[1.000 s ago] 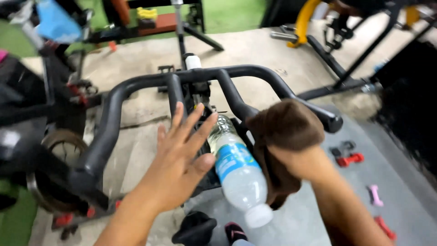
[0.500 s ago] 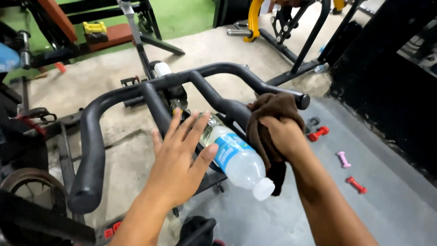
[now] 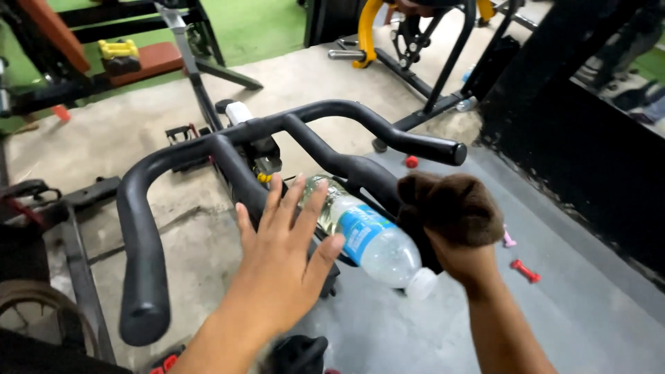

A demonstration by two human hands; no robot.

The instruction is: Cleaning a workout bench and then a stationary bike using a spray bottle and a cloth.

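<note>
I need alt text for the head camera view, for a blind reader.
A left hand, fingers spread, rests by a plastic water bottle lying in an exercise bike's black handlebars; the right hand grips a brown cloth.

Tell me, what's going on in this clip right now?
A person stands at an exercise bike's black handlebar in a gym. The right hand grips a brown cloth bunched against the inner bar on the right side. The left hand is spread open, fingers extended, over the middle bar next to a clear water bottle with a blue label lying tilted in the bike's holder. Small dumbbells lie on the grey floor.
</note>
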